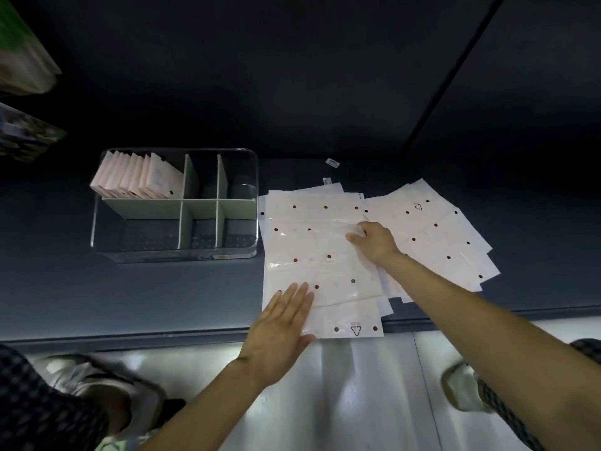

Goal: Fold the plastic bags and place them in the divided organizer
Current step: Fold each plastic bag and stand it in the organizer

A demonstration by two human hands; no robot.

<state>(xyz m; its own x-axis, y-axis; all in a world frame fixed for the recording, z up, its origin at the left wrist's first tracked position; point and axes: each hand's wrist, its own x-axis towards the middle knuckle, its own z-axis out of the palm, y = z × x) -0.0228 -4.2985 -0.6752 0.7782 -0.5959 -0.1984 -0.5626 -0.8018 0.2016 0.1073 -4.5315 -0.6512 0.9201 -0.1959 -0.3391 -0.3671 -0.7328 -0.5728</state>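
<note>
A flat pale pink plastic bag [322, 255] with dark dots lies on top of a spread pile of like bags [442, 236] on the dark table. My left hand [279, 327] presses flat on the top bag's near left corner, fingers straight. My right hand [374, 240] pinches that bag's right edge, where the film is lifted a little. A clear divided organizer [175, 255] stands to the left. Its far left compartment holds several folded bags [140, 177] standing on edge; the other compartments look empty.
The table's front edge [130, 335] runs just below my left hand, with pale floor and my shoes beneath. A small white label [332, 162] lies behind the pile. Blurred packages [22, 60] hang at the far left.
</note>
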